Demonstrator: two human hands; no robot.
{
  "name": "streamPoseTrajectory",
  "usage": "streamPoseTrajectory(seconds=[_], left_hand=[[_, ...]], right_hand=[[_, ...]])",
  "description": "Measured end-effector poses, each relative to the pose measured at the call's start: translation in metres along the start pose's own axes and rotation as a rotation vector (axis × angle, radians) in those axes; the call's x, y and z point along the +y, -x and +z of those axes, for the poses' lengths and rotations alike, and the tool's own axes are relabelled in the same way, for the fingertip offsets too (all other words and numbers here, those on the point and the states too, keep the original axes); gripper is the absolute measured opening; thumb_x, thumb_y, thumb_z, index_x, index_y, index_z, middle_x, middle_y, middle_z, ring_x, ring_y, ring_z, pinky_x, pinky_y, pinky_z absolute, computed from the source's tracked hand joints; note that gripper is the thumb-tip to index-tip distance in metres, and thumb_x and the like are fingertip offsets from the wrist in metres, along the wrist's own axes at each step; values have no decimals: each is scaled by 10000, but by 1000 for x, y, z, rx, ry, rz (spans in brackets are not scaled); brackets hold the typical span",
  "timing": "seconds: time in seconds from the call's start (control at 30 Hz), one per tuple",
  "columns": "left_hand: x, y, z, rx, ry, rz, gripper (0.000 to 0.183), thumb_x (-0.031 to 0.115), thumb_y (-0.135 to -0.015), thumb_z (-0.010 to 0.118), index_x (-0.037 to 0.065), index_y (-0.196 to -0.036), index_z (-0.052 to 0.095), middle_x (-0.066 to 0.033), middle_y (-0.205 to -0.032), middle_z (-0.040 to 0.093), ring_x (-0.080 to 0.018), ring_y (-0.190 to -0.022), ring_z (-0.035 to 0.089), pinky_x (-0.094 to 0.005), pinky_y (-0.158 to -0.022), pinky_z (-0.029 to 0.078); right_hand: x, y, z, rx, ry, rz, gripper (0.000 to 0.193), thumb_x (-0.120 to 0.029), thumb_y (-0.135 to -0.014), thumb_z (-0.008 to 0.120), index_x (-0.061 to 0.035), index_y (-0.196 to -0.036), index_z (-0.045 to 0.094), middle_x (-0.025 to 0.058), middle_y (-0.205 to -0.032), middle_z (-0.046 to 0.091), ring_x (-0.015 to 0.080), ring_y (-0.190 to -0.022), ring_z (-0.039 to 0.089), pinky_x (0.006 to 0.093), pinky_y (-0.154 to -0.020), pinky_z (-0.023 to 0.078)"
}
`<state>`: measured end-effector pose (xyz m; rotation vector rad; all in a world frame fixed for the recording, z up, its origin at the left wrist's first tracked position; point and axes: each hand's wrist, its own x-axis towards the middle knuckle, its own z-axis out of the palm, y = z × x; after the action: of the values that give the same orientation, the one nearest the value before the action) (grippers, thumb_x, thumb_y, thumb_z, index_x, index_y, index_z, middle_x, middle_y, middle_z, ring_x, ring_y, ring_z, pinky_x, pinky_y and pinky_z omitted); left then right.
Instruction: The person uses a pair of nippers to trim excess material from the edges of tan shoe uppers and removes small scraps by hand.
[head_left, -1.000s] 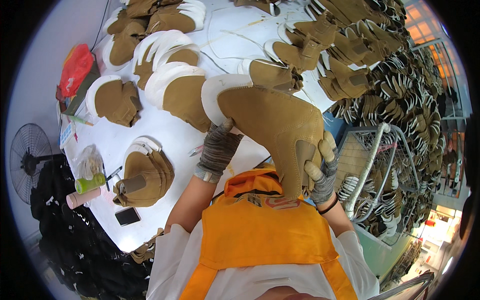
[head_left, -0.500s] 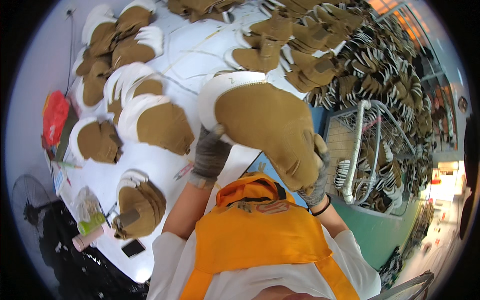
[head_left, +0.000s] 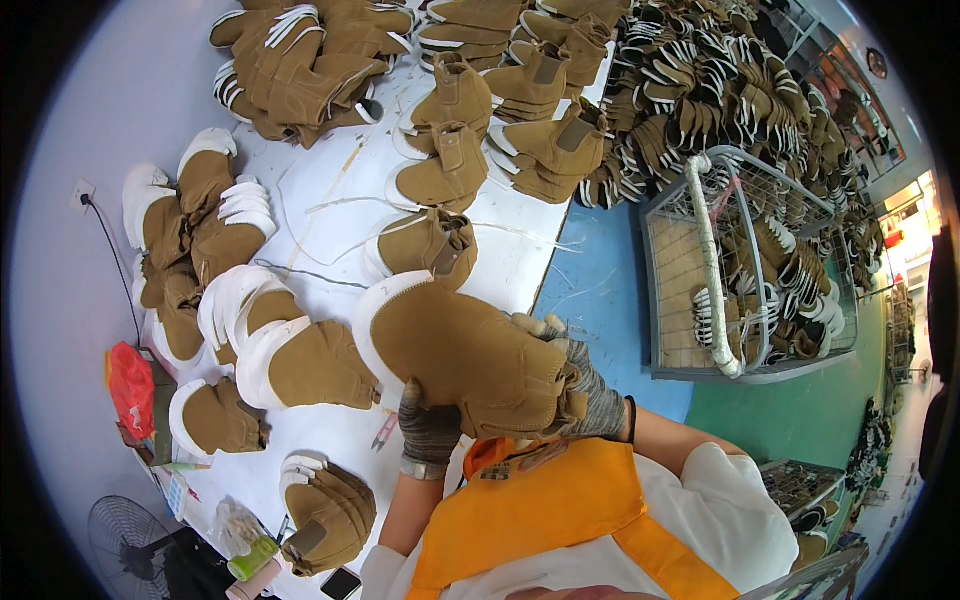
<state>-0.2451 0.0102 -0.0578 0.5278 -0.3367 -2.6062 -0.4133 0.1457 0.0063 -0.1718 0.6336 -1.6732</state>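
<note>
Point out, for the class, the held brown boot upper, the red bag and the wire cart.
Brown boot upper [head_left: 460,345]: head view, middle of its brown side.
Red bag [head_left: 130,387]: head view, its crumpled front.
Wire cart [head_left: 709,264]: head view, its pale upper bar.

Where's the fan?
In the head view, the fan is at the lower left, below the red plastic and left of the pink cylinder.

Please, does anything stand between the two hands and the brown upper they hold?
Nothing visible except the gloves: the left hand holds the upper near its white edge, the right hand grips the other end.
</note>
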Motion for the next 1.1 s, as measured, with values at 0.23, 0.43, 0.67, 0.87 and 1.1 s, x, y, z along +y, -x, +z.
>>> streamPoseTrajectory(seconds=[0.23,0.43,0.67,0.87,1.1], left_hand=[[-15,-11,49,-195,-63,206,693,474,-855,599,91,-1389,381,-92,-1420,386,-263,-1309,336,-461,-1129,201],[-109,-50,114,-105,-252,281,545,301,-807,724,38,-1240,525,-111,-1227,573,-274,-1147,523,-434,-1053,364],[-251,-151,155,-11,-926,97,442,166,-906,605,25,-1306,480,-105,-1267,543,-241,-1192,493,-346,-1039,381],[-303,-208,235,-205,-1082,-144,476,274,-937,528,49,-1345,434,-120,-1339,461,-256,-1224,471,-342,-1053,356],[-319,-234,148,228,-2301,-61,700,509,-843,597,140,-1403,396,-153,-1388,446,-333,-1349,325,-487,-1127,175]], right_hand=[[-62,9,-46,-66,371,-95,692,-530,-896,513,-63,-1385,361,151,-1380,429,258,-1270,439,433,-1058,384],[-135,-10,-100,-49,559,-283,726,-245,-689,845,-62,-1229,396,107,-1221,507,215,-1167,495,391,-1014,408],[-280,25,-201,-100,773,-331,770,-224,-722,824,-48,-1275,319,118,-1264,478,210,-1196,482,364,-1001,410],[-403,73,-307,438,776,-464,782,-570,-875,552,-91,-1429,279,105,-1428,365,257,-1287,396,423,-1072,357],[-462,46,-316,435,-72,-409,749,-580,-854,567,-121,-1401,339,123,-1409,385,330,-1237,435,483,-1025,398]])
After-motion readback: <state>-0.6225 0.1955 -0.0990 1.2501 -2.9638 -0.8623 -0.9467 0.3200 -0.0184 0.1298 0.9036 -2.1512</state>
